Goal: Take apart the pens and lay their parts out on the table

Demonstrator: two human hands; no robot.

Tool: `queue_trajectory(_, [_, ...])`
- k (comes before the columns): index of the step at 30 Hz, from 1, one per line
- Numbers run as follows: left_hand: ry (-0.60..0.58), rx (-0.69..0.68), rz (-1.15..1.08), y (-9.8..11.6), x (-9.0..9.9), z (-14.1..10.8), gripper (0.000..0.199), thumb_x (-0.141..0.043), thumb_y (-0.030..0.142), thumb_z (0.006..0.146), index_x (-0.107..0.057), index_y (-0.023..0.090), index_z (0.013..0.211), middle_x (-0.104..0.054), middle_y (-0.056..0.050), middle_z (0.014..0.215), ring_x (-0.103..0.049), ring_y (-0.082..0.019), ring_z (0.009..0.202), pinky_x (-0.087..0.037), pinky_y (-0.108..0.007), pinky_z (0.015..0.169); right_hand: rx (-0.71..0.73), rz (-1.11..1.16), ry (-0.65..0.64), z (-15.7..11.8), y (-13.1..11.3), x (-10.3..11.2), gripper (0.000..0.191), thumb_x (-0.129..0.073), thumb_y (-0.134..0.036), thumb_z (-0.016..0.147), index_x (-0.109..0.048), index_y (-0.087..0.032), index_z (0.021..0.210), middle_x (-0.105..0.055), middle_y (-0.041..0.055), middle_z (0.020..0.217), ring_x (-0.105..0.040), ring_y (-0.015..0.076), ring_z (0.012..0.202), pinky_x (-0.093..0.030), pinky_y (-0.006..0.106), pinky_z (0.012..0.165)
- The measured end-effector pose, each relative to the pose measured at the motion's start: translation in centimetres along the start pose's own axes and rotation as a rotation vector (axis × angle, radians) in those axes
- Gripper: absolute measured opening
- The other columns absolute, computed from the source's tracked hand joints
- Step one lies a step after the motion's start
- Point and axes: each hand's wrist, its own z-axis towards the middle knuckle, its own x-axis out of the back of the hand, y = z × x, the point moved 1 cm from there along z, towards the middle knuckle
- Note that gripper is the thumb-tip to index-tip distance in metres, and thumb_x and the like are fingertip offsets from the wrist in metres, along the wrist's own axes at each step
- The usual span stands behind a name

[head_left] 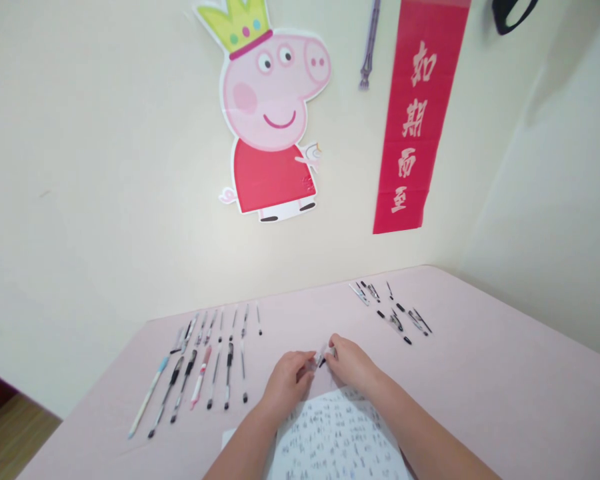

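Note:
My left hand (289, 381) and my right hand (351, 362) meet just beyond the near edge of the table, fingertips close together. Between them is a small pen piece (321, 359), clear or whitish with a black end. Both hands pinch at it, though the fingers cover much of it and its exact shape is unclear. Under my wrists lies a sheet of paper (337, 433) covered in handwriting.
Pens and refills stand in two rows on the left, among them a pink pen (201, 377) and a pale blue-and-yellow pen (148, 398). Loose black pen parts (395, 320) lie scattered at the back right of the pink table (480, 373). A wall (130, 200) rises behind.

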Motion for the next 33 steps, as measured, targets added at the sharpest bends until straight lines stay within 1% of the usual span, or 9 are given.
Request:
queue_trajectory(7, [-0.011,0.001,-0.017,0.0,0.1,-0.1,0.040,-0.055,0.017,0.073,-0.058,0.021,0.113,-0.066,-0.004,0.101,-0.055,-0.018,0.088,-0.042,-0.034,0.085,0.068,0.066,0.056,-0.3,-0.4,-0.3,0.015,-0.046,-0.021,0.082,-0.055,-0.016,0.093,-0.064,0.0084,0.086,-0.057,0.0176,0.078,-0.036,0.025,0.069])
queue_trajectory(12, [-0.015,0.002,-0.015,0.1,0.2,-0.1,0.039,-0.054,0.017,0.073,-0.059,0.021,0.112,-0.067,-0.005,0.100,-0.055,-0.018,0.090,-0.042,-0.034,0.086,0.055,0.081,0.054,-0.3,-0.5,-0.6,0.024,-0.046,-0.022,0.083,-0.054,-0.015,0.104,-0.063,0.0100,0.093,-0.058,0.0188,0.085,-0.037,0.026,0.074])
queue_trajectory(17, [0.058,-0.009,-0.054,-0.2,0.2,0.0,0.031,-0.044,0.018,0.081,-0.060,0.019,0.107,-0.067,-0.007,0.097,-0.057,-0.017,0.090,-0.043,-0.034,0.086,-0.012,0.002,0.120,-0.9,-1.5,-0.4,0.038,-0.046,-0.031,0.084,-0.051,-0.009,0.115,-0.058,0.0178,0.104,-0.056,0.0255,0.095,-0.039,0.032,0.079])
queue_trajectory(21, [0.150,0.052,-0.091,-1.0,0.1,0.2,0.029,-0.041,0.015,0.081,-0.061,0.018,0.102,-0.066,-0.006,0.093,-0.059,-0.016,0.087,-0.046,-0.033,0.083,-0.017,-0.104,0.163,-1.7,-3.0,-0.6,0.051,-0.046,-0.039,0.084,-0.048,-0.008,0.123,-0.056,0.0217,0.108,-0.052,0.0309,0.099,-0.038,0.038,0.084])
queue_trajectory(24, [0.207,0.094,-0.114,-1.7,0.0,0.4,0.027,-0.042,0.015,0.080,-0.060,0.016,0.100,-0.065,-0.006,0.092,-0.060,-0.015,0.085,-0.047,-0.032,0.081,-0.003,-0.134,0.143,-2.2,-3.9,-1.4,0.059,-0.045,-0.045,0.083,-0.043,-0.008,0.130,-0.044,0.0256,0.128,-0.046,0.0360,0.110,-0.033,0.045,0.091])
queue_trajectory(26, [0.230,0.116,-0.129,-1.9,0.0,0.4,0.026,-0.042,0.016,0.080,-0.060,0.016,0.099,-0.065,-0.006,0.092,-0.060,-0.015,0.085,-0.047,-0.032,0.080,-0.013,-0.130,0.117,-2.3,-4.3,-2.1,0.060,-0.046,-0.046,0.082,-0.041,-0.013,0.132,-0.035,0.0242,0.137,-0.039,0.0390,0.118,-0.028,0.051,0.094])
queue_trajectory(28, [0.242,0.128,-0.141,-2.0,0.0,0.5,0.026,-0.042,0.015,0.080,-0.060,0.016,0.099,-0.065,-0.006,0.091,-0.061,-0.015,0.085,-0.048,-0.032,0.079,-0.023,-0.124,0.088,-2.1,-4.5,-2.8,0.056,-0.048,-0.043,0.082,-0.041,-0.019,0.133,-0.030,0.0213,0.141,-0.034,0.0401,0.123,-0.023,0.055,0.096])
queue_trajectory(30, [0.247,0.133,-0.143,-1.9,0.0,0.5,0.026,-0.042,0.014,0.079,-0.060,0.016,0.098,-0.066,-0.006,0.091,-0.061,-0.015,0.084,-0.048,-0.032,0.079,-0.026,-0.135,0.065,-1.9,-4.5,-3.2,0.050,-0.046,-0.037,0.084,-0.043,-0.022,0.132,-0.029,0.0188,0.143,-0.032,0.0387,0.125,-0.021,0.055,0.098])
queue_trajectory(33, [0.246,0.142,-0.134,-1.9,0.1,0.5,0.026,-0.043,0.013,0.078,-0.060,0.016,0.097,-0.066,-0.006,0.091,-0.061,-0.015,0.084,-0.048,-0.032,0.079,-0.012,-0.182,0.038,-1.6,-4.3,-3.4,0.046,-0.040,-0.024,0.086,-0.044,-0.017,0.131,-0.029,0.0175,0.143,-0.031,0.0331,0.128,-0.023,0.049,0.102])
